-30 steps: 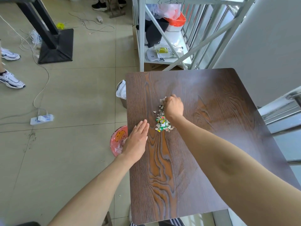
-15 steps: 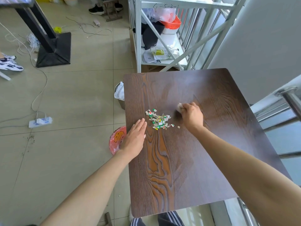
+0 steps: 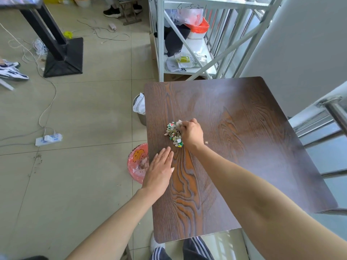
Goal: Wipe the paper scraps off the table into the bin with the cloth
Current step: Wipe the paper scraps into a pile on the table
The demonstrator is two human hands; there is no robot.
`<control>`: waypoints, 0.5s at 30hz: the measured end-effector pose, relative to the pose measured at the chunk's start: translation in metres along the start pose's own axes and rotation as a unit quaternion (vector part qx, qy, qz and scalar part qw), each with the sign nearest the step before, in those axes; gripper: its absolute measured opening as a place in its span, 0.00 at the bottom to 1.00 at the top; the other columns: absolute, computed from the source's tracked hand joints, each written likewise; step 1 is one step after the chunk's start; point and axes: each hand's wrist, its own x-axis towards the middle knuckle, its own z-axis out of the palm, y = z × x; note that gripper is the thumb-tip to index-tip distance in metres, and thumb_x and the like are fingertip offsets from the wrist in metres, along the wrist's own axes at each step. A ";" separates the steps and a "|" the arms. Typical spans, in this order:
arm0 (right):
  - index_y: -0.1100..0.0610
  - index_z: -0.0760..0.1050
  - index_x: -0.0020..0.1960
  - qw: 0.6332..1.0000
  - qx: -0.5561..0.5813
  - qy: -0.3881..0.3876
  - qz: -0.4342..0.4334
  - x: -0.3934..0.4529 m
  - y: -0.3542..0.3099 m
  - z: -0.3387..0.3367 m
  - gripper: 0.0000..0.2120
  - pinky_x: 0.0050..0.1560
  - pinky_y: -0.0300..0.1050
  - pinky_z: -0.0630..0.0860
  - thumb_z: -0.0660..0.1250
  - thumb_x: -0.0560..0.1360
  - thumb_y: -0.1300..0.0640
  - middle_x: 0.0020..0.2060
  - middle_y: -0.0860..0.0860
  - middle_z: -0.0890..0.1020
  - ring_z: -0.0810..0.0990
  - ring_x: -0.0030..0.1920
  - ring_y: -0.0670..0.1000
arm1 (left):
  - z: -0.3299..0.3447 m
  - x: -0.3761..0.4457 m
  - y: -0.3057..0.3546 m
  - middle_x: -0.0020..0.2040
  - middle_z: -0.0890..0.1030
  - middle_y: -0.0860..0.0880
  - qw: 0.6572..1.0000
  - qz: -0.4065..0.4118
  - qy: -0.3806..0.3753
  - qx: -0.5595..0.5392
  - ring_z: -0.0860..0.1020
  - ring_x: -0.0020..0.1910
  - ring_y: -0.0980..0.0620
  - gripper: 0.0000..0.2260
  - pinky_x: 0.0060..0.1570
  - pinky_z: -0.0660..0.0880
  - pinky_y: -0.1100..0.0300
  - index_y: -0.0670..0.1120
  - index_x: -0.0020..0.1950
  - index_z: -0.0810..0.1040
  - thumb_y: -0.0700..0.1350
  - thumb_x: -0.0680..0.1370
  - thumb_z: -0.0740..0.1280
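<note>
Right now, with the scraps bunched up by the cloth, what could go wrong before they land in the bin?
1. One stray scrap lies on the table behind the right hand, so the sweep may miss it.
2. The pink bin sits partly under the table edge, nearer than the scrap pile; pushed straight left, scraps could fall on the floor.
3. The flat left hand lies near that edge and might block the path to the bin.
</note>
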 end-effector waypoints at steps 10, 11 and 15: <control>0.61 0.78 0.55 0.976 -0.006 0.128 0.178 -0.043 0.073 -0.037 0.14 0.53 0.51 0.72 0.57 0.79 0.56 0.55 0.60 0.73 0.73 0.54 0.62 | -0.002 0.000 -0.002 0.79 0.46 0.45 1.000 0.005 -0.006 -0.017 0.44 0.78 0.49 0.25 0.77 0.45 0.53 0.42 0.77 0.48 0.45 0.83 0.54; 0.62 0.78 0.55 0.975 -0.013 0.127 0.184 -0.047 0.071 -0.033 0.14 0.53 0.52 0.72 0.57 0.79 0.57 0.55 0.61 0.73 0.73 0.54 0.62 | -0.002 0.000 -0.002 0.79 0.46 0.45 1.000 0.005 -0.009 -0.014 0.44 0.78 0.49 0.25 0.77 0.45 0.53 0.42 0.77 0.48 0.45 0.83 0.54; 0.63 0.77 0.58 0.974 0.001 0.110 0.198 -0.044 0.035 -0.013 0.13 0.54 0.52 0.73 0.60 0.78 0.58 0.56 0.61 0.72 0.74 0.54 0.63 | -0.003 0.001 -0.002 0.79 0.46 0.44 1.000 0.009 -0.010 -0.001 0.45 0.78 0.48 0.25 0.76 0.44 0.54 0.42 0.77 0.48 0.45 0.83 0.54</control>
